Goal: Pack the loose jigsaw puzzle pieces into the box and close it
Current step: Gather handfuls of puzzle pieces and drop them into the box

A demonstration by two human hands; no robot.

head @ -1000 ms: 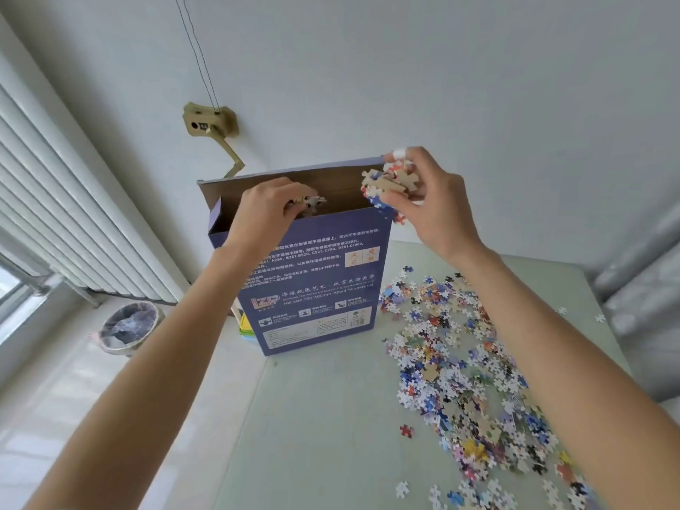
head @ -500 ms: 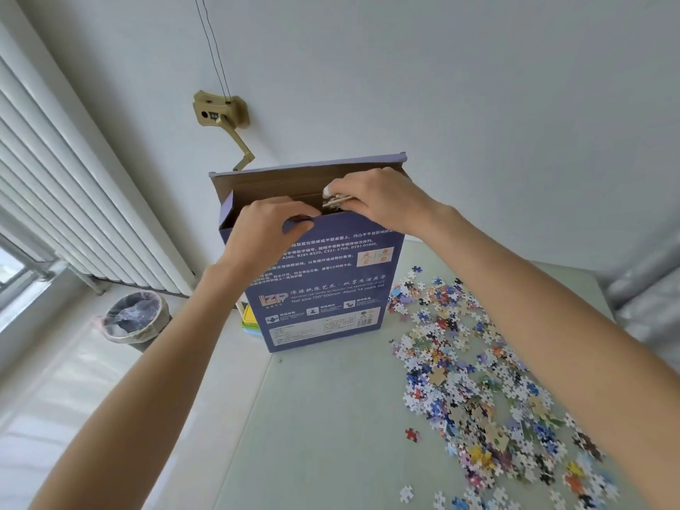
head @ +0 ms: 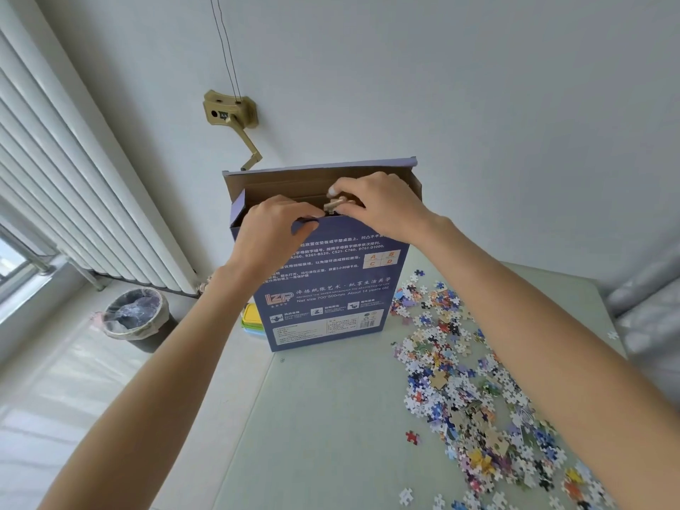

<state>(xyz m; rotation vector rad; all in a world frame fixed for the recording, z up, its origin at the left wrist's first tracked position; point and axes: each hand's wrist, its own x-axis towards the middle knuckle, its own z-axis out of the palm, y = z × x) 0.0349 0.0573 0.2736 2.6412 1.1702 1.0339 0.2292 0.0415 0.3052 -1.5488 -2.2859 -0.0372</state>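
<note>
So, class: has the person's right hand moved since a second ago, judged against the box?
Yes. The right hand has come down and leftward from the box's top right corner to its open mouth, pieces still in its fingers.

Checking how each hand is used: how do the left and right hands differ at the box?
The left hand grips the box front wall at its top edge; the right hand holds puzzle pieces over the opening. Left sits lower and nearer, right higher. Both are curled at the box top.
</note>
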